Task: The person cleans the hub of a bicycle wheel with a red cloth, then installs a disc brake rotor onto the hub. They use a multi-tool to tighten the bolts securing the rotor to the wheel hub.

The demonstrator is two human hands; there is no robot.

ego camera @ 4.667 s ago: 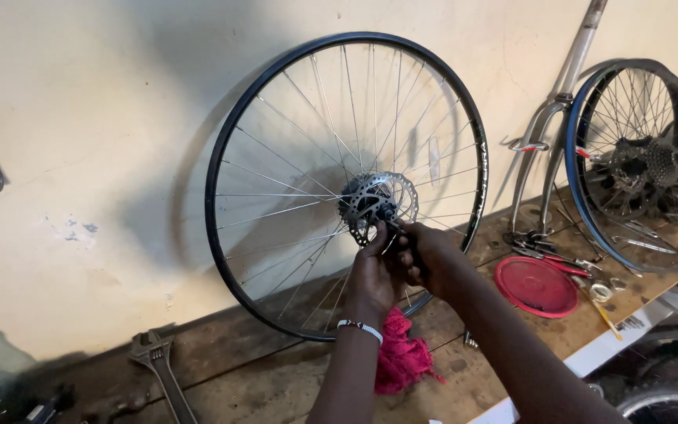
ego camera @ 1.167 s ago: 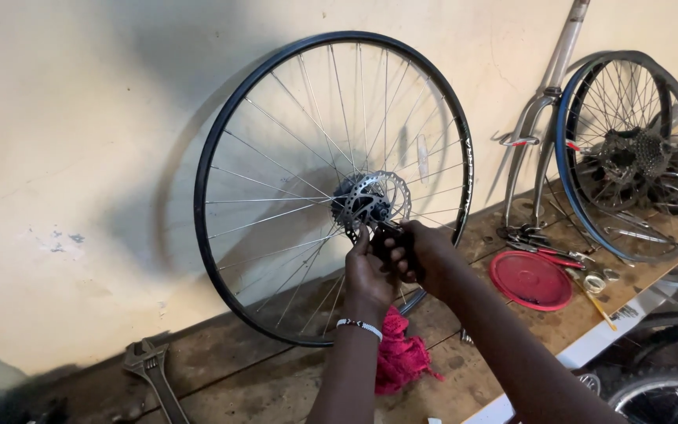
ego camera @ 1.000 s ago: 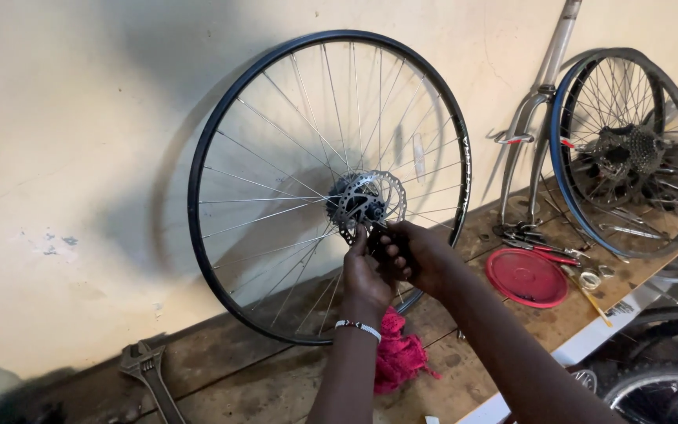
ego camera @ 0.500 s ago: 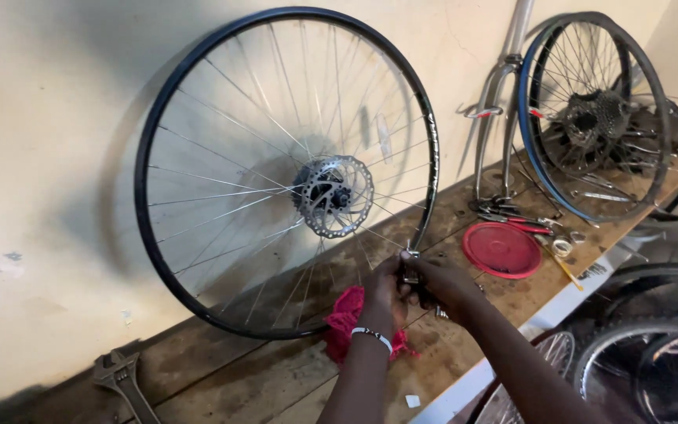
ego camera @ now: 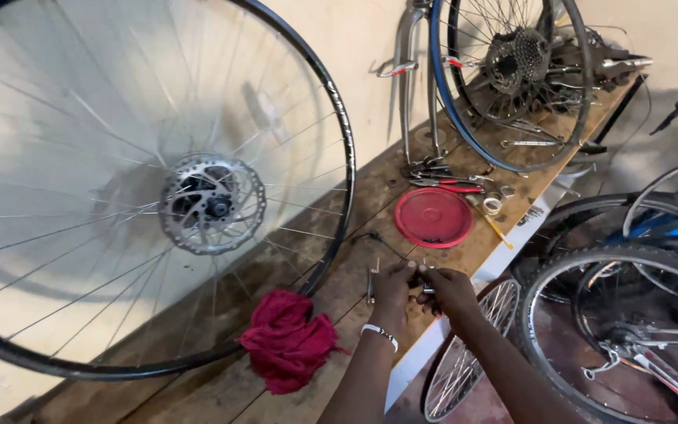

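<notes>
Near the bench's front edge, the left hand and right hand meet, fingers curled and pinching a small metal tool; its exact kind is unclear. It looks stiff, light and slippery, best gripped at its ends. A round red lid lies just beyond; no labels show clearly.

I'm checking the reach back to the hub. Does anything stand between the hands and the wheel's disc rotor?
Nothing visible blocks it. Both hands, left hand and right hand, hold a small metal tool over the wooden bench. The red rag lies below the line to the disc rotor.
</notes>
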